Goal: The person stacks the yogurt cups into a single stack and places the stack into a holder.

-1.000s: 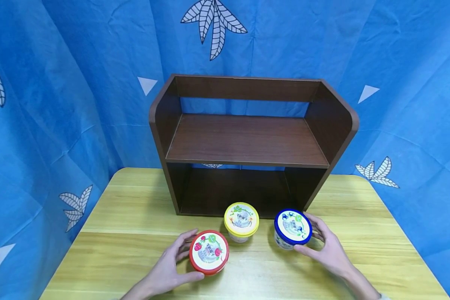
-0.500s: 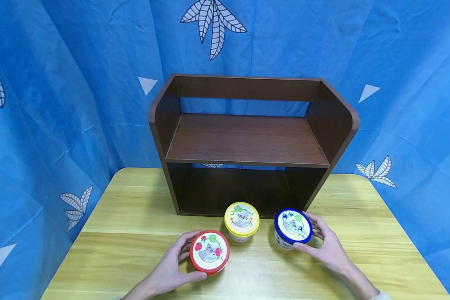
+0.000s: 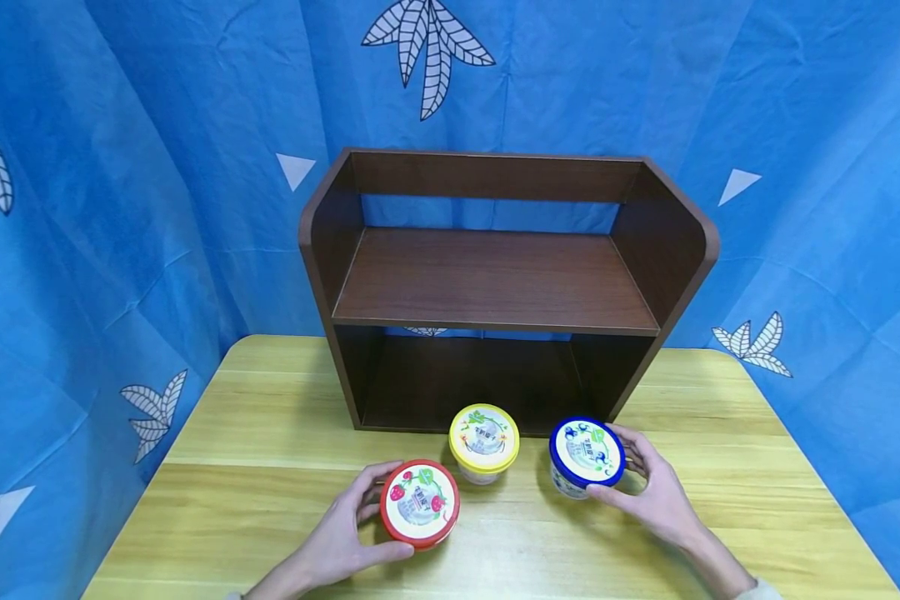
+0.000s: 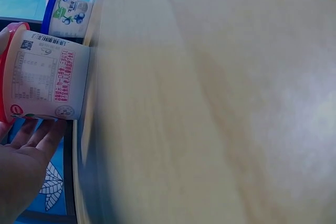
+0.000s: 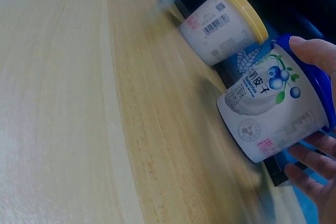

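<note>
Grasping looks complete for two of the three cups: the left grip [image 3: 341, 533] is curled round the red-lidded cup [image 3: 420, 505], and the right grip [image 3: 658, 497] clasps the blue-lidded cup [image 3: 587, 454] between thumb and fingers. The yellow-lidded cup [image 3: 483, 440] stands between them, farther than the red one, with no hand on it. Neither held cup has been let go, and whether either is lifted I cannot tell. All three are on the near side of the shelf unit [image 3: 498, 279], not inside it; its lower front edge lies just beyond the yellow and blue cups, limiting far movement. Red and yellow sit close, while yellow and blue have a wider gap. The surface [image 3: 510, 554] offers bare wood nearer and toward its slanting left and right edges.
</note>
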